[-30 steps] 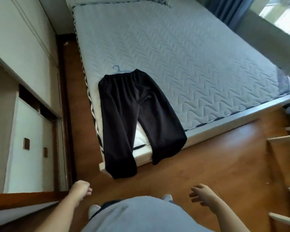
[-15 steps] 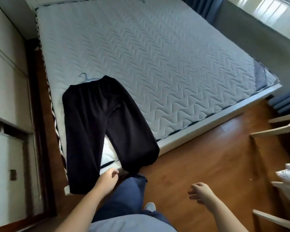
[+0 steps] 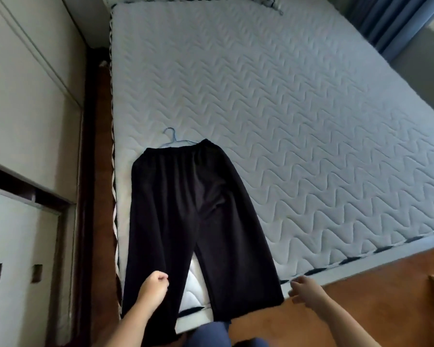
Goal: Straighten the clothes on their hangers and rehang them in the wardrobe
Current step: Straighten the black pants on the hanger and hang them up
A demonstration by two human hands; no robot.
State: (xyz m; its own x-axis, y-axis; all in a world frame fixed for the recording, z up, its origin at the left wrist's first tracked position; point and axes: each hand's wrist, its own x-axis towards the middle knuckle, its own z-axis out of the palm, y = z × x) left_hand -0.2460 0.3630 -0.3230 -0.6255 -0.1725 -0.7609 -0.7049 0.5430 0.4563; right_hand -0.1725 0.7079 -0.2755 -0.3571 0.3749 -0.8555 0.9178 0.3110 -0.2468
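Trousers (image 3: 186, 209) in left hand (image 3: 152, 288), on mattress (image 3: 286, 121)

The person's forearms (image 3: 135, 319) are bare, and the legs (seen from above) wear navy trousers (image 3: 206, 334).

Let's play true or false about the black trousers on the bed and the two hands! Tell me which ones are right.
1. The black trousers lie on the quilted pale grey mattress. True.
2. The thin blue wire hanger hangs from a rail. False: it lies on the mattress, hook poking out past the waistband.
3. The right hand grips a trouser leg. False: it holds nothing, just beside the leg.
4. The left hand curls round the other leg's inner edge. True.
5. Both trouser legs hang over the mattress edge. True.
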